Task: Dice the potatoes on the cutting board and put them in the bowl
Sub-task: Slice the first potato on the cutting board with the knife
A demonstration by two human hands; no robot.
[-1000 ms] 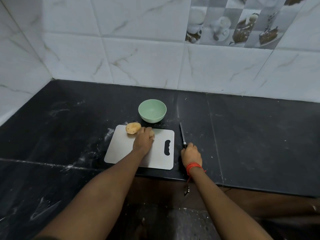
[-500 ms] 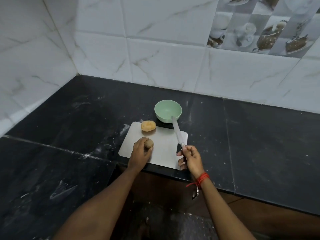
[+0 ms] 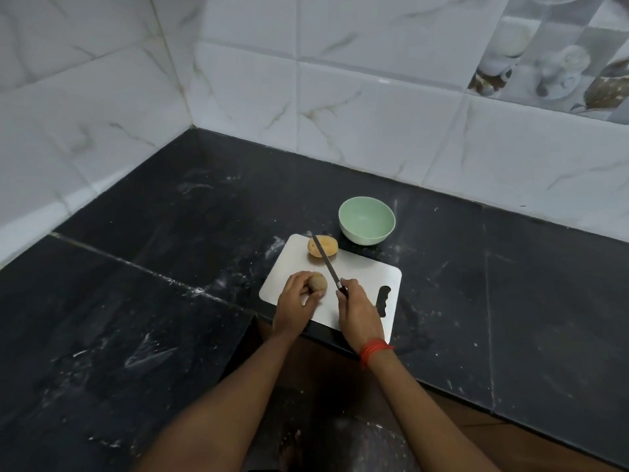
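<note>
A white cutting board (image 3: 371,270) lies at the front edge of the black counter. My left hand (image 3: 295,301) grips a brownish potato (image 3: 318,282) on the board's near left part. My right hand (image 3: 357,308) holds a knife (image 3: 326,261) by its dark handle; the blade points away and to the left, just right of the held potato. Its tip crosses in front of a second, yellow potato (image 3: 327,243) at the board's far edge. An empty pale green bowl (image 3: 367,223) stands just behind the board.
White tiled walls meet in a corner at the back left. The black counter (image 3: 170,267) shows white dust streaks around the board. A cut-out in the counter's front edge lies under my forearms. A red thread circles my right wrist (image 3: 374,349).
My right hand picked the knife up from the counter and swung it left over the board. My left hand drew the potato toward me. The view shifted left.
</note>
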